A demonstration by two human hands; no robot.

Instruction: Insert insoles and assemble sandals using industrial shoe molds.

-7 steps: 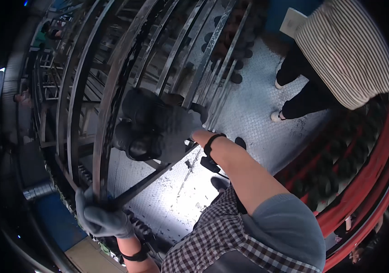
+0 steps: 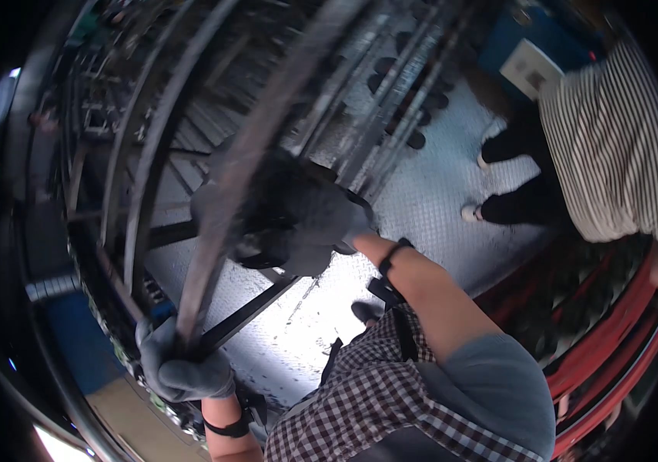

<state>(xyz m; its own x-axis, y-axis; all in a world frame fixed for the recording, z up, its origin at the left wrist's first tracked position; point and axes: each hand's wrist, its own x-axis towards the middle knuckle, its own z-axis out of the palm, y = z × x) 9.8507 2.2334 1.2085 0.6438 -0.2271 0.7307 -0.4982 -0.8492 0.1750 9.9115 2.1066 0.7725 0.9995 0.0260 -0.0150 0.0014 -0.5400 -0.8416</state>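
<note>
My left hand [image 2: 184, 368], in a grey glove, is closed around the lower end of a long dark metal bar [image 2: 256, 146] of a rack frame. From that corner a lower crossbar [image 2: 248, 314] slants away to the right. My right hand [image 2: 327, 222], also gloved in grey, reaches in among black rounded, shoe-like things [image 2: 256, 250] behind the bar. Its fingers merge with these dark shapes and are blurred, so their grip does not show. The long bar leans to the right and is smeared by motion.
More metal uprights [image 2: 144, 173] stand to the left. A person in a striped top [image 2: 606, 146] stands at the upper right on the patterned metal floor [image 2: 444, 177]. Near a blue surface there is a white panel [image 2: 530, 71]. Red rails [image 2: 614, 369] curve along the right side.
The long bar has tilted further right, away from the uprights on the left. Both hands appear slightly further right, and the black shapes have shifted with my right hand.
</note>
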